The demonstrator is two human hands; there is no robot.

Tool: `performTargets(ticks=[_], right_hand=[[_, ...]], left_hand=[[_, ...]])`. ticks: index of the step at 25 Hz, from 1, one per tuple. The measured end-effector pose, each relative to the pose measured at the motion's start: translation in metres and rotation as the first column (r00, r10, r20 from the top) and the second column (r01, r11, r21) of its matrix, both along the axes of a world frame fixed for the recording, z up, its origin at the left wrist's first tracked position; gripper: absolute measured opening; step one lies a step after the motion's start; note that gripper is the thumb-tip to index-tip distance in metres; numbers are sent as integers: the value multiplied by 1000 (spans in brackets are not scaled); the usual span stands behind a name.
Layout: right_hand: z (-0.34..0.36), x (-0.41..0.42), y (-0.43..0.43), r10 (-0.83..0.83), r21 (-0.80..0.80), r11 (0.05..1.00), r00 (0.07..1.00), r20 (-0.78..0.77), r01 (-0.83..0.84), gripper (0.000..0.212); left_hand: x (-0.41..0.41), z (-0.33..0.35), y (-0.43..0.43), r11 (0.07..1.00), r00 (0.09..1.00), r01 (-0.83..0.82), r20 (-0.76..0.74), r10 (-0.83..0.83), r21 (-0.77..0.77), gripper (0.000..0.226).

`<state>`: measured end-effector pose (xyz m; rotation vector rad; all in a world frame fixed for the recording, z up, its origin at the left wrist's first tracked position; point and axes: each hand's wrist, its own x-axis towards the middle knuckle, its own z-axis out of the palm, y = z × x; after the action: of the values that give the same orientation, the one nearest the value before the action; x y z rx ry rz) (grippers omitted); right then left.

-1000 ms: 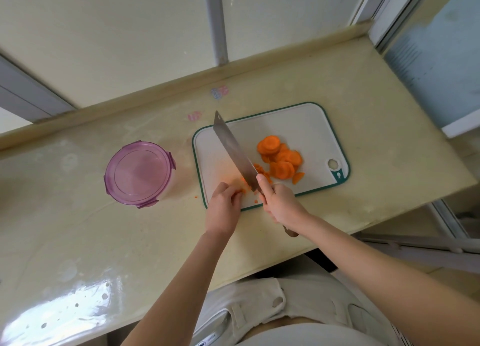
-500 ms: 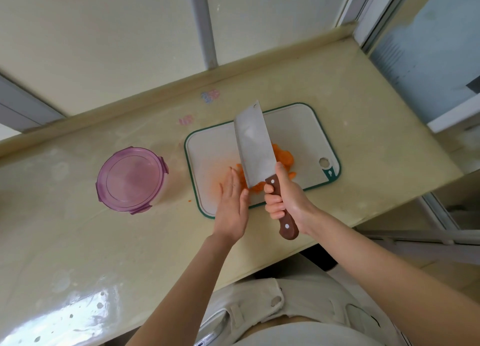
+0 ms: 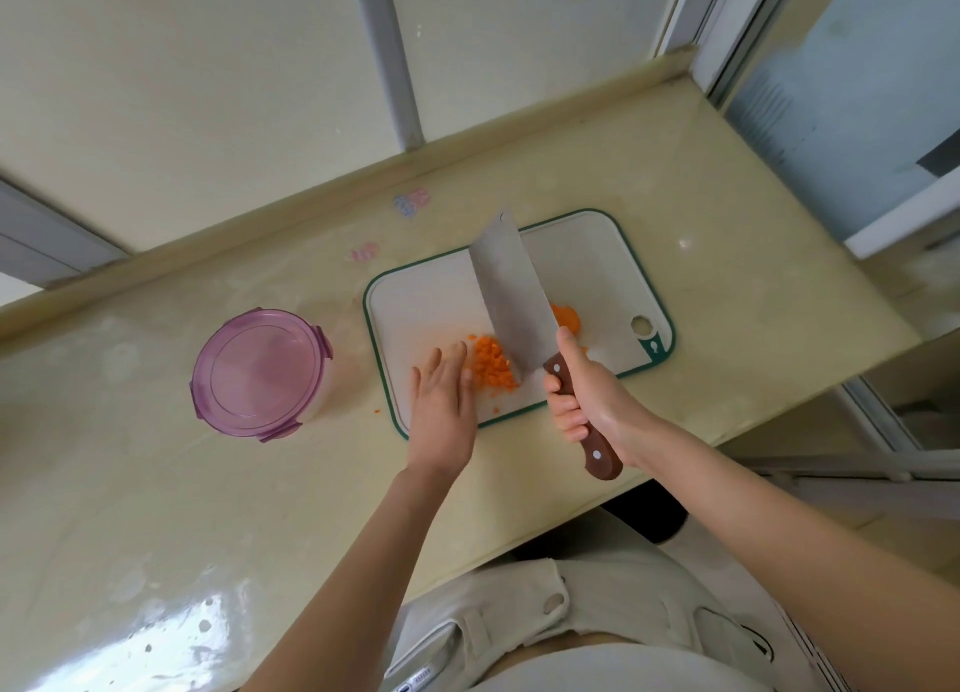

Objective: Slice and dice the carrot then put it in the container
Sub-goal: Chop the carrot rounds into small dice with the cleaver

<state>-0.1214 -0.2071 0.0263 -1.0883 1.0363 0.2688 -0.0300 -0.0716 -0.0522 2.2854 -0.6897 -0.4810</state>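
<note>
While the right hand is gripping the cleaver above the cutting board, the left hand is resting flat, fingers straight, beside the diced carrot on that board; the lidded container is standing left of it.
</note>
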Motion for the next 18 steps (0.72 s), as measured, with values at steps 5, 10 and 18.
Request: performTargets(ticks=[5,10,18], right_hand=[[-9,-17,-15,403,-532,756,912,-82,-382,54],[-12,-28,-20,646,-798,98,648,-404,-595,49],[-38,-37,-16,704,-929,-152,623,-341,-338,68]], left_hand=[[9,46,-9,935,974,-98,160,160,-340,21],[19,80,-16,907,955,250,240,-173,-340,26],[8,46,-6,577,586,809,-233,-777,110,55]])
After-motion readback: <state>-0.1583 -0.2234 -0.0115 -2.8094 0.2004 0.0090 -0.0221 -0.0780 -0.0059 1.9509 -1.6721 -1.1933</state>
